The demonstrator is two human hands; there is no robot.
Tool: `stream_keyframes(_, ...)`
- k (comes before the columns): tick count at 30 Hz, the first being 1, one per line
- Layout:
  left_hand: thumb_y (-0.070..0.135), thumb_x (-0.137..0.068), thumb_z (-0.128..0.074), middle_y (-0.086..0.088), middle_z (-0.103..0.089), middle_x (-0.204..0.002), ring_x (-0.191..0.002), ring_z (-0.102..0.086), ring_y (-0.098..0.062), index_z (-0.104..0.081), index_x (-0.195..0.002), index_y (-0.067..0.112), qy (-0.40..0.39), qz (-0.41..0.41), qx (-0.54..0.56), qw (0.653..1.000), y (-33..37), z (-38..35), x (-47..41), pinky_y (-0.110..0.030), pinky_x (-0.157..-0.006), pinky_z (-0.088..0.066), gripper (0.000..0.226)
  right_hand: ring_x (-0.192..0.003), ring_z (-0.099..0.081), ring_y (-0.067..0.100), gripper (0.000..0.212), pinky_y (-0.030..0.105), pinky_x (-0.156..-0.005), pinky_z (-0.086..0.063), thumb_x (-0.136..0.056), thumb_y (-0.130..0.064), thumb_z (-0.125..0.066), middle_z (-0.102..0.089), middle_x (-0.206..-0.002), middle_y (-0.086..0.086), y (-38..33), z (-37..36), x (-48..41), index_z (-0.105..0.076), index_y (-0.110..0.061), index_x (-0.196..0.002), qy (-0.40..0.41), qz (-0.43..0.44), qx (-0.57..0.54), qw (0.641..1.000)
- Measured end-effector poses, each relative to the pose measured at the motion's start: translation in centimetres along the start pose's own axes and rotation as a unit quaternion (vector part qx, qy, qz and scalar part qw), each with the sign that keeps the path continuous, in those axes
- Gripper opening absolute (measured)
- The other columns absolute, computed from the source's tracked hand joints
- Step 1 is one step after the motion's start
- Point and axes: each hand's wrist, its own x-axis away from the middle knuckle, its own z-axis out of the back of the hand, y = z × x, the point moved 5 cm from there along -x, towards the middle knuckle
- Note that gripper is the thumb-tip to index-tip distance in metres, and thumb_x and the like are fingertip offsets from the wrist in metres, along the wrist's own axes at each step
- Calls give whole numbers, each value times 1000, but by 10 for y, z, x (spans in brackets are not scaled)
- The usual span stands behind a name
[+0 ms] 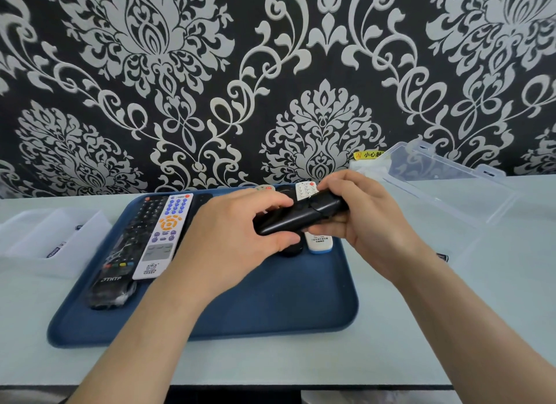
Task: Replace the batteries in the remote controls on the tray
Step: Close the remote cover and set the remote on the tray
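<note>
Now my black remote point(298, 217) slants up-rightward above the blue tray point(270, 307), left hand point(228, 241) gripping its lower end, right hand point(361, 220) its upper.

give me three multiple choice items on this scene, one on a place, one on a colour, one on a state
1. Where does the white remote with orange and blue buttons lie?
A. on the left part of the tray
B. on a chair
C. on the floor
2. What colour is the tray?
A. red
B. blue
C. yellow
3. How is the small black remote over the tray?
A. lying untouched
B. held by both hands
C. wrapped in paper
Key: 1 A, it rests on the tray beside a long black remote; 2 B, its rim and floor are dark blue; 3 B, the left hand and right hand grip its ends.
</note>
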Motion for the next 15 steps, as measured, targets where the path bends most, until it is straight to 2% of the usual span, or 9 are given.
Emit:
stream_keyframes(2,45,-62,-83,18,-66,-92,-84,-58,-2,-65,-105,44,-6,4,-1,1000,-2,3,1,-35,-82,-49,47,-66,-66,21,19,28,-54,-57,-99,-10,-48,-55,-71,9,0,-1,0,-58,-8,-84,4,1,-6,1000)
stream_keyframes(4,48,-64,-82,17,-66,-95,-89,-58,-3,-67,-108,41,-10,-11,-16,1000,-1,3,2,-33,-84,-47,47,-69,-67,23,19,28,-54,-57,-99,-10,-48,-56,-74,10,1,-1,0,-59,-8,-83,8,5,-7,1000)
stream_keyframes(7,61,-72,-62,16,-63,-101,-91,-57,-3,-52,-122,45,-28,-64,-39,997,5,-4,2,-27,-80,-43,54,-68,-66,23,18,29,-54,-56,-98,-9,-48,-57,-80,15,0,2,0,-59,-7,-84,16,9,-9,1000)
stream_keyframes(10,56,-84,-48,18,-59,-111,-94,-56,-3,-58,-127,38,-35,-91,-51,994,2,-9,4,-25,-78,-44,48,-66,-66,22,16,28,-53,-56,-99,-9,-48,-56,-81,15,2,4,1,-57,-5,-87,19,5,-21,1000)
stream_keyframes(13,46,-87,-54,19,-60,-111,-96,-56,-2,-59,-127,37,-22,-88,-50,995,-1,-10,3,-24,-80,-46,42,-67,-67,22,11,28,-55,-57,-99,-10,-51,-58,-79,12,3,3,0,-56,-6,-90,8,-2,-41,999)
stream_keyframes(15,38,-87,-60,18,-65,-106,-96,-61,-3,-62,-121,42,-11,-58,32,998,-2,-10,3,-27,-83,-49,34,-65,-68,23,5,28,-58,-58,-95,-12,-58,-63,-79,9,1,-2,1,-55,-8,-94,-24,-1,-88,996)
